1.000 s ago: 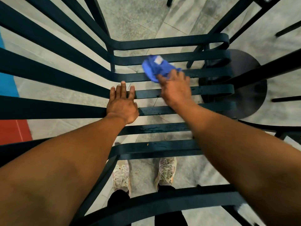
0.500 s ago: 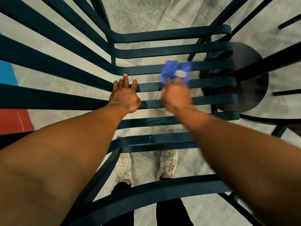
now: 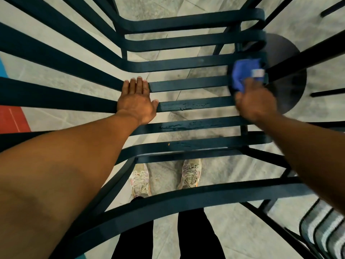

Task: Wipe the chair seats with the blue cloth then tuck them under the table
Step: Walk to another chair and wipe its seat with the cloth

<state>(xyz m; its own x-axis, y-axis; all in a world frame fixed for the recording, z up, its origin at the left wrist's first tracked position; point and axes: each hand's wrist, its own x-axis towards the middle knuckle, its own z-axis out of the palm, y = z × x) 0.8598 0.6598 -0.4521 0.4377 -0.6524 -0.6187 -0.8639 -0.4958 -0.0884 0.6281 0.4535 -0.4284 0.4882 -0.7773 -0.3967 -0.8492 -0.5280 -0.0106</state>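
Grey stone floor tiles (image 3: 186, 8) are showing through the gaps of a dark slatted metal chair seat (image 3: 186, 84), viewed from directly above, with the person's sneakers (image 3: 190, 173) visible beneath the front slats. The left hand (image 3: 137, 102) is lying flat on the seat's left side, fingers straight and pressed together, thumb angled outward, bracing the chair. The right hand (image 3: 255, 100) is working at the seat's right edge, bunching the blue cloth (image 3: 244, 73) beneath its fingers; motion blur is hiding the exact finger arrangement, so it cannot be told. A round table base (image 3: 287, 81) is sitting on the floor just beyond that edge. Water streaks are remaining on the two slats nearest the middle (image 3: 186, 105), indicating wiping is partly complete. For good coverage, the cloth should be travelling along each slat's full length, one slat at a time, under steady downward pressure, while the bracing hand is preventing the chair from sliding.
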